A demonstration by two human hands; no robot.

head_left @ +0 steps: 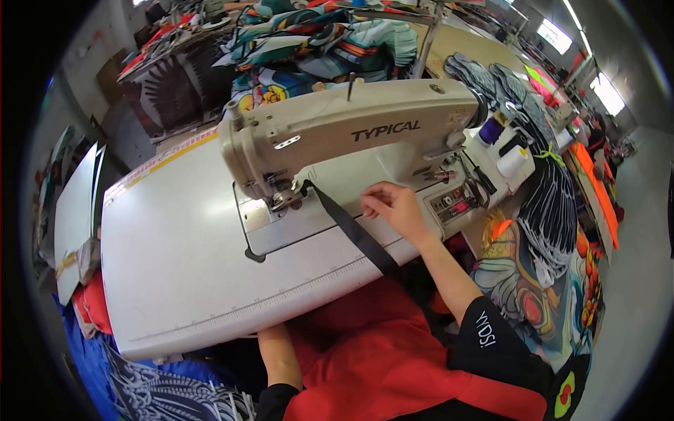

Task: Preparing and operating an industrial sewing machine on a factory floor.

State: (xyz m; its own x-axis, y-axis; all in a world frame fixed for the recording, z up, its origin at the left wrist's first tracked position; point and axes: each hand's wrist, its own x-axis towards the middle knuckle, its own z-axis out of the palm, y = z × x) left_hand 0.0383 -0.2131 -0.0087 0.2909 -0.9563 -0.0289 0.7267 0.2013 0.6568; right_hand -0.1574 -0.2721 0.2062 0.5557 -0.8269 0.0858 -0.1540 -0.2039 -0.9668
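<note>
I'm holding my right hand [393, 206] above the white sewing table [168, 242], fingers curling toward the thumb; whether they're pinching anything I cannot tell. Just beside it, a black strap [357, 237] is running from the sewing machine's [333, 130] needle area over the table's front edge. That edge is hiding my left hand, grip unknown. The machine is blocking the way to the patterned fabric pile [316, 52]; a parts tray [451, 204] and white thread cone [512, 162] are sitting rightward.

Red apron [365, 351], black sleeves [500, 356], white lettering [486, 330]
</note>
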